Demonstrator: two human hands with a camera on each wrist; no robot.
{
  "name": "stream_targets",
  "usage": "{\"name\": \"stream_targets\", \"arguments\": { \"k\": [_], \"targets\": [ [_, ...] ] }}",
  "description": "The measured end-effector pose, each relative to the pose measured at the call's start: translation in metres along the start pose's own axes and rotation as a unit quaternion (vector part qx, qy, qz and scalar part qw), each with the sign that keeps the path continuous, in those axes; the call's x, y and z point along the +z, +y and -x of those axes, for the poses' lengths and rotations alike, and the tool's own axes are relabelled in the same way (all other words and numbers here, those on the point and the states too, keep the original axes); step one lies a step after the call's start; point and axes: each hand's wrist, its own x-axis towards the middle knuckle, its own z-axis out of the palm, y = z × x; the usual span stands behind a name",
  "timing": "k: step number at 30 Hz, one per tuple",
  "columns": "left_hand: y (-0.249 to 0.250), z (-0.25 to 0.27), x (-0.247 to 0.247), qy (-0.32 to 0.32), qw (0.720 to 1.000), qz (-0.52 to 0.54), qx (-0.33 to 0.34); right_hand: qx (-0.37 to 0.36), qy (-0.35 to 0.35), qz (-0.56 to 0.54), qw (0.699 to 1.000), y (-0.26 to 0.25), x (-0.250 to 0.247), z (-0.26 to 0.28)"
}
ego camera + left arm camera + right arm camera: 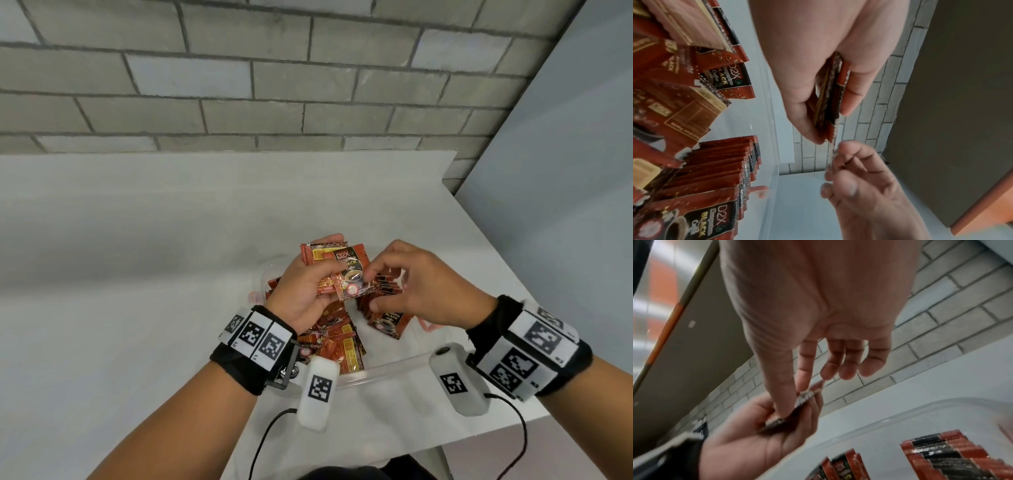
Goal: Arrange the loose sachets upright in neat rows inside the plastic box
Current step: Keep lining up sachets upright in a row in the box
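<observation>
Red-brown coffee sachets (346, 274) fanned above the clear plastic box (387, 370), others upright in rows inside.

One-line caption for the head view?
Left hand holds a bundle of sachets; right hand pinches one above the plastic box.

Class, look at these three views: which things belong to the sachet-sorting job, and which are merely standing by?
Part of the job:
left hand gripping a bunch of sachets
right hand pinching the front sachet
plastic box
upright row
loose sachets

Standing by:
white table
brick wall
wrist cameras' cables
</observation>
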Motion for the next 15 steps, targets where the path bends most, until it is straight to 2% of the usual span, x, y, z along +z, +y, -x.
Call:
{"name": "stream_targets", "arguments": {
  "k": [5, 11, 15],
  "targets": [
    [-0.003, 0.000, 0.001, -0.020, 0.999, -0.036, 0.002, 0.039, 0.087, -0.018, 0.995, -0.005, -0.007, -0.004],
    [-0.005, 0.003, 0.008, -0.045, 0.996, -0.072, 0.009, 0.054, 0.068, 0.016, 0.996, -0.005, -0.006, -0.009],
    [-0.005, 0.002, 0.008, -0.034, 0.997, -0.073, 0.012, 0.067, 0.017, 0.017, 0.997, -0.006, -0.015, -0.010]
  ]
}}
